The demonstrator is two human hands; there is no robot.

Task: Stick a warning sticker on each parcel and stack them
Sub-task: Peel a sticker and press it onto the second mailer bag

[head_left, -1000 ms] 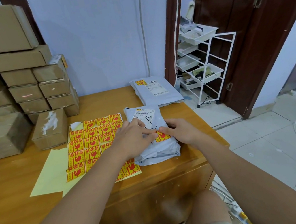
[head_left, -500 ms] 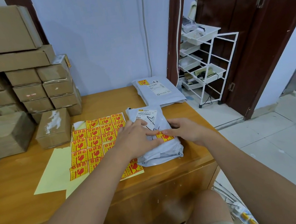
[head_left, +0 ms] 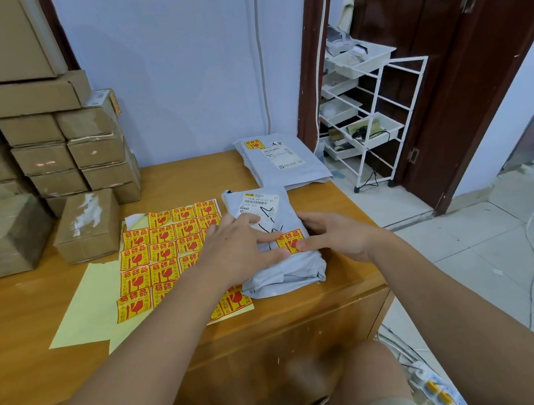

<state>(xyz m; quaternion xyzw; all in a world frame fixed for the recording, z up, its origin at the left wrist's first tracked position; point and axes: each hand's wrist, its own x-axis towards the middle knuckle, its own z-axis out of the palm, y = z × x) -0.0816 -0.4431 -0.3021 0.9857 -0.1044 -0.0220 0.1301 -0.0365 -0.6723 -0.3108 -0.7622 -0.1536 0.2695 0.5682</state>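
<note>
Warning sticker [head_left: 290, 241] on grey parcel [head_left: 274, 236], both hands' straight fingers [head_left: 264, 237] pressing it

Sticker sheet [head_left: 162, 252] left of parcel [head_left: 274, 236]

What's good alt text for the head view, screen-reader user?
Both hands, left hand and right hand, press a red-and-yellow warning sticker onto a grey parcel on a wooden table. Sticker sheet lies left; another stickered parcel behind.

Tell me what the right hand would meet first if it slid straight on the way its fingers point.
Probably the left hand: the right hand points left across the grey parcel, over the warning sticker, and their fingertips nearly meet.
</note>
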